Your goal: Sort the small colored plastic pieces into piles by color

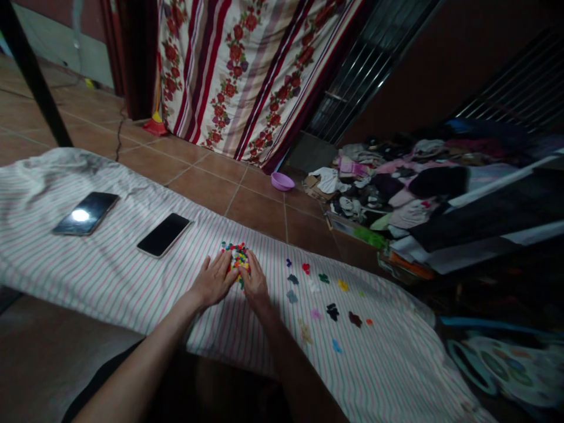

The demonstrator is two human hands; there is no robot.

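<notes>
A heap of small multicoloured pieces [239, 256], perhaps buttons or beads, lies on the striped cloth [211, 323]. My left hand [215, 278] rests flat against the heap's left side, fingers stretched out. Against its right side lies my right hand [255, 281], with the fingers also extended. Both thumbs come close together at the near edge, and part of the heap is hidden beneath the hands. To the right, small groups sorted by colour are spread over the cloth, among them a red group [305, 268], a yellow group [343, 285], a black group [332, 312] and a brown group [355, 319].
Two phones, a dark one [171, 235] and one reflecting a light [88, 214], lie left of my hands. Beyond the cloth's far edge are a tiled floor, a purple basin [282, 181] and a floral curtain [247, 76]. Piled clothes [396, 176] fill the right background.
</notes>
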